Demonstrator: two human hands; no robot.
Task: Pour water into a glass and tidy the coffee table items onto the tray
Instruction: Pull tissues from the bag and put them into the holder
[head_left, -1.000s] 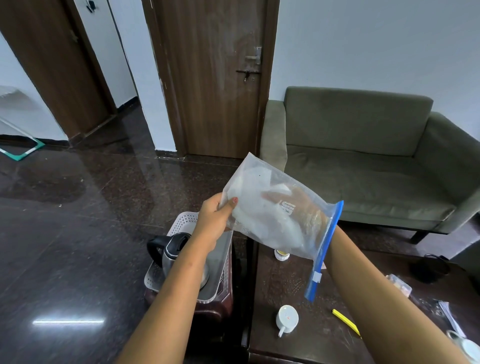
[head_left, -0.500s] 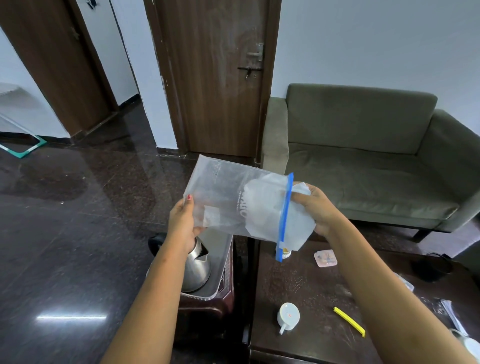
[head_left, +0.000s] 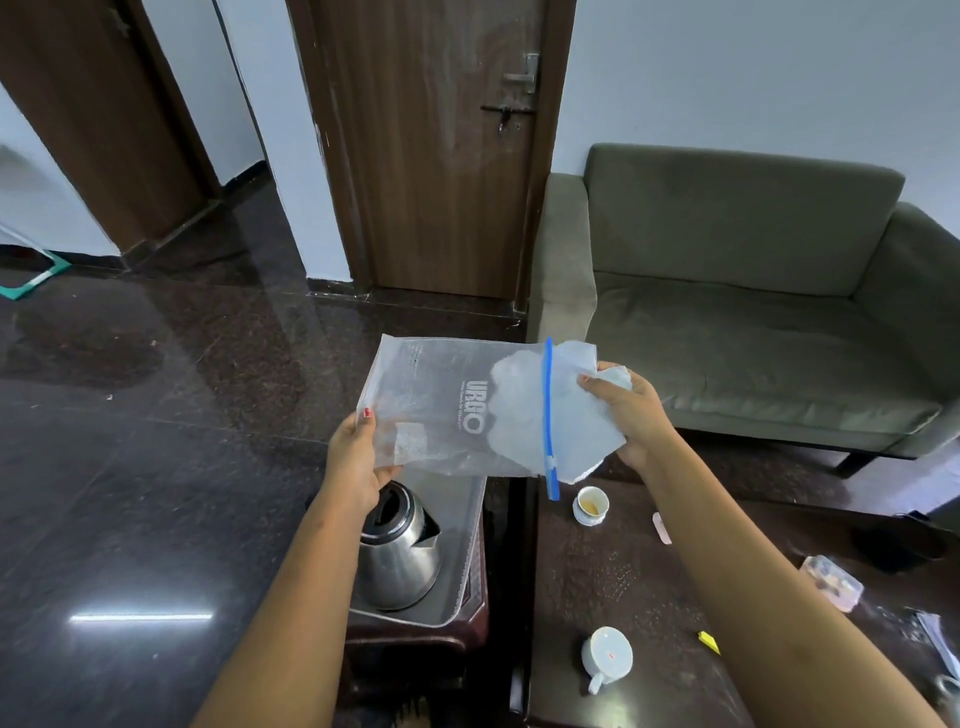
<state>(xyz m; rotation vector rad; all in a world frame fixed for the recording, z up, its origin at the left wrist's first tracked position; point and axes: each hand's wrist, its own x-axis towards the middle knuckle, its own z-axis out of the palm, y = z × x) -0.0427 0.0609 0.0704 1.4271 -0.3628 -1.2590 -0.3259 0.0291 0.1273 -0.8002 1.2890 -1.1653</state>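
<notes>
Tray partly behind zip bag

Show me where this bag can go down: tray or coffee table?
On the tray, a bare strip right of the kettle, up to the rim. On the coffee table, an open stretch between the tea cup and the overturned cup. Crowded at the table's right end: plastic box, papers.

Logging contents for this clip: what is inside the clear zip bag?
The zip bag holds crumpled white paper, sticking out past the zip where the right hand grips it. Anything wrapped within is hidden.
</notes>
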